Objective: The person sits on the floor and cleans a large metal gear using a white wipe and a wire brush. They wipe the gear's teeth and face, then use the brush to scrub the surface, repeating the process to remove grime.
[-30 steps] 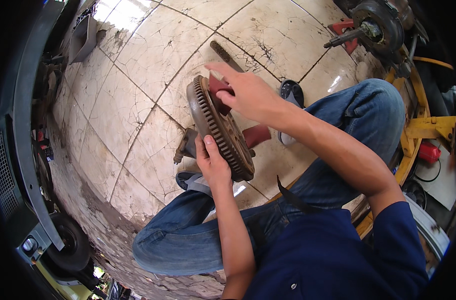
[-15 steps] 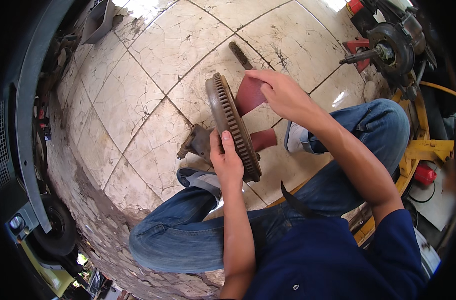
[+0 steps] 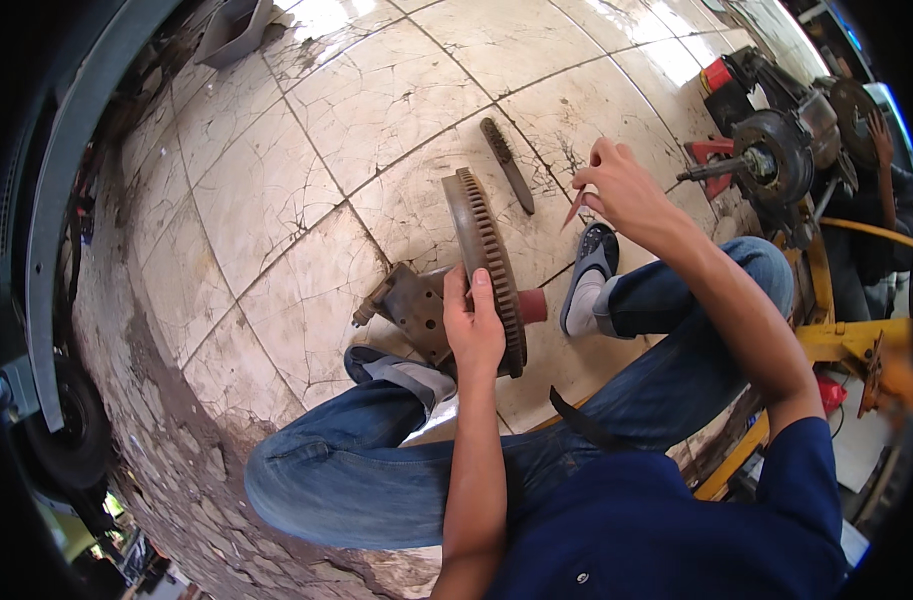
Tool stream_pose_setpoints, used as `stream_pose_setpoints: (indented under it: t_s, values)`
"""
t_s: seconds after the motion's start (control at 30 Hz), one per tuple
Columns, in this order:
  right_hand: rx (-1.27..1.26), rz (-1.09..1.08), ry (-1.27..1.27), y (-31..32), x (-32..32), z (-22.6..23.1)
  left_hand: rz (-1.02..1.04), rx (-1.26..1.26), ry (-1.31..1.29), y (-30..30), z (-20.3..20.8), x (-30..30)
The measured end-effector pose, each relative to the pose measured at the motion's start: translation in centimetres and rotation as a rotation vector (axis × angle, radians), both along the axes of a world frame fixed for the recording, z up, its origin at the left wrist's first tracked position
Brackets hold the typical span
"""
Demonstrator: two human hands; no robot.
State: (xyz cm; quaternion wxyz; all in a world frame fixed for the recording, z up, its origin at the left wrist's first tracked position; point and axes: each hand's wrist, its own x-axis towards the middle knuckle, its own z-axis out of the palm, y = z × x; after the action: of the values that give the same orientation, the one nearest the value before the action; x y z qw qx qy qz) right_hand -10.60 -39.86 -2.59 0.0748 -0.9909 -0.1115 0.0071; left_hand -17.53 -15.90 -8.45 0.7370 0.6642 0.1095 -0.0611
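A toothed flywheel [image 3: 494,265] stands on edge between my legs, its rim gear teeth facing right. My left hand [image 3: 474,330] grips its near side, thumb lying on the teeth and fingers behind the rim. To the right of the wheel and away from it, my right hand [image 3: 631,200] pinches a reddish sheet of sandpaper [image 3: 573,212], seen nearly edge-on. Another reddish piece [image 3: 532,305] sticks out from behind the wheel's right side. On the tiles beyond lies a wire brush [image 3: 508,168]. A rusty metal housing [image 3: 408,312] rests left of the wheel, partly hidden.
A grey bin [image 3: 233,35] stands at the far left. At the right, a hub assembly [image 3: 771,160] sits by a red stand [image 3: 711,165], with a yellow frame [image 3: 846,342] nearer me. Another person's hand [image 3: 880,138] shows at the far right. A tyre [image 3: 71,420] is at left.
My right hand has moved right, away from the flywheel, carrying the sandpaper, which has turned from broad side to edge-on. The wire brush is now uncovered. My left hand still grips the wheel.
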Motion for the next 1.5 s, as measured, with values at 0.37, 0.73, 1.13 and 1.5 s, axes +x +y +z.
stream_pose_setpoints:
  t_s: [0.37,0.73,1.13,1.5]
  values:
    - [0.483,-0.115,0.172,0.8,1.1,0.7,0.028,0.102,0.057,0.4,-0.2,-1.2]
    - [0.77,-0.244,0.126,1.8,0.6,1.6,0.008,0.177,0.211,-0.5,2.3,0.9]
    - [0.954,-0.413,0.308,4.1,0.0,-0.6,0.082,0.067,0.212,-0.2,0.8,-0.3]
    - [1.766,-0.972,0.328,9.3,-4.5,-4.8,0.15,-0.032,0.249,0.4,1.0,0.1]
